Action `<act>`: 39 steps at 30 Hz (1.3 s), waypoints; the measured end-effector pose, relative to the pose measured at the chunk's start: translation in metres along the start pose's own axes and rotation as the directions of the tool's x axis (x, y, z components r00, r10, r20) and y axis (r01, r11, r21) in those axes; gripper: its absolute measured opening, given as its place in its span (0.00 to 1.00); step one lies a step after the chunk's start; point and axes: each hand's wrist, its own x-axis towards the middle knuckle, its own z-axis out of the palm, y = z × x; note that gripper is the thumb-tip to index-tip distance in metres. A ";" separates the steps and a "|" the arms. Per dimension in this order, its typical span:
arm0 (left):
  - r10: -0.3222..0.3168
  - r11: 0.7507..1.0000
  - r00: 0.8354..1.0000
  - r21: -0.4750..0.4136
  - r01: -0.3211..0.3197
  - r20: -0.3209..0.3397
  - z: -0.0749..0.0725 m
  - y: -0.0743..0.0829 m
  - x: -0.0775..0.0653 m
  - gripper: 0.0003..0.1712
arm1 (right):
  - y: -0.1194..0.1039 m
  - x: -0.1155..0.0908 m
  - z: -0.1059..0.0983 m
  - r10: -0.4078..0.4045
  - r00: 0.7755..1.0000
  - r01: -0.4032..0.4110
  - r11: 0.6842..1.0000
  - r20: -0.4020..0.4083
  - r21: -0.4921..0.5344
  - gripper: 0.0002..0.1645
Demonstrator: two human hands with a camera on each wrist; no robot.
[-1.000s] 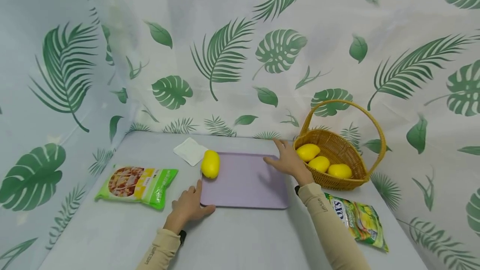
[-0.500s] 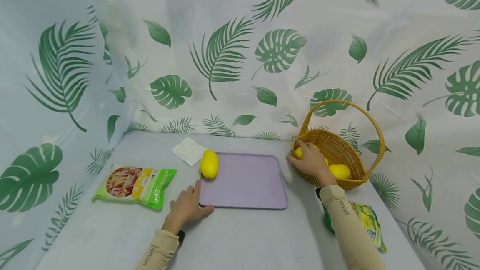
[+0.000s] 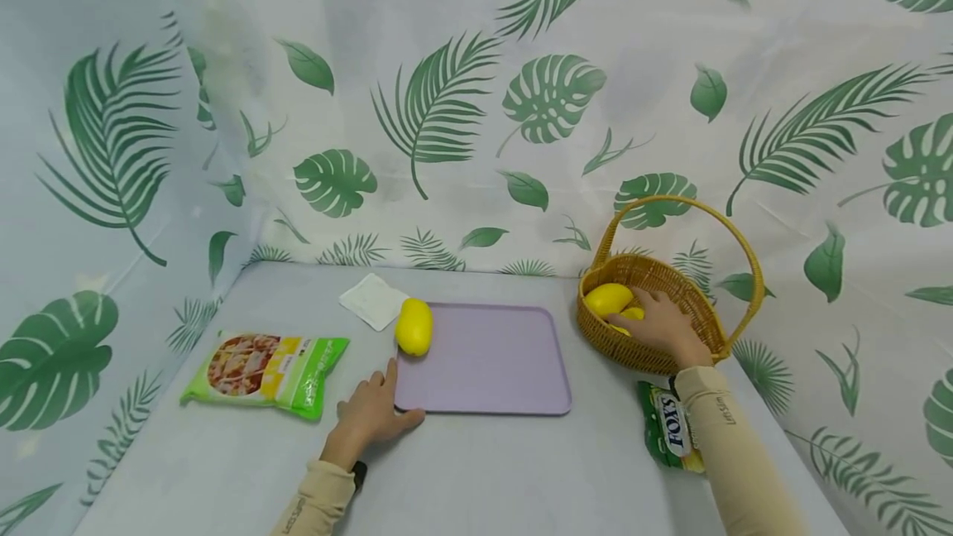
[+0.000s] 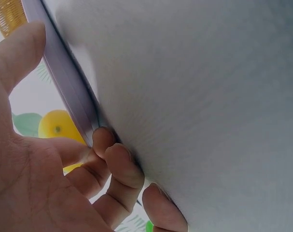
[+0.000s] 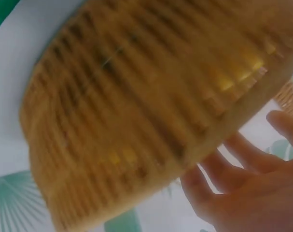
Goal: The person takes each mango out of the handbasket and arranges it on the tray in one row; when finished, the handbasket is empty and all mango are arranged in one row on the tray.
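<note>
My left hand (image 3: 370,416) rests at the near left corner of a lilac tray (image 3: 487,362). In the left wrist view its thumb and fingers lie spread along the tray's edge (image 4: 69,82). A yellow mango (image 3: 414,327) lies over the tray's left edge. At the right, my right hand (image 3: 665,321) reaches over the near rim of a wicker basket (image 3: 620,346). Two mangoes (image 3: 608,299) show to the left of that hand; what lies under it is hidden. The right wrist view has the fingers (image 5: 233,174) spread behind the basket wall.
A green-and-white food bag (image 3: 264,372) lies left of the tray, and a small white square packet (image 3: 372,301) behind it. Nearer than the basket is a green FOX'S candy bag (image 3: 668,428), partly under the right forearm. The basket's tall handle (image 3: 744,246) arches up.
My right hand has gone from above the tray's right side, across the basket's left part, to its right part. The left hand has stayed at the tray corner.
</note>
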 end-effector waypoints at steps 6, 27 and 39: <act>-0.004 1.000 1.000 0.001 0.004 0.006 0.001 -0.001 0.000 0.59 | 0.015 0.000 -0.007 0.006 0.996 -0.003 0.999 0.086 -0.040 0.60; 0.001 1.000 1.000 0.000 -0.001 -0.009 0.000 -0.002 0.000 0.59 | 0.020 0.014 -0.018 0.063 0.955 -0.010 0.984 0.291 -0.181 0.61; -0.003 1.000 1.000 0.002 0.003 -0.001 -0.002 0.000 -0.001 0.59 | 0.016 0.023 -0.015 0.070 0.932 -0.032 0.993 0.357 -0.112 0.62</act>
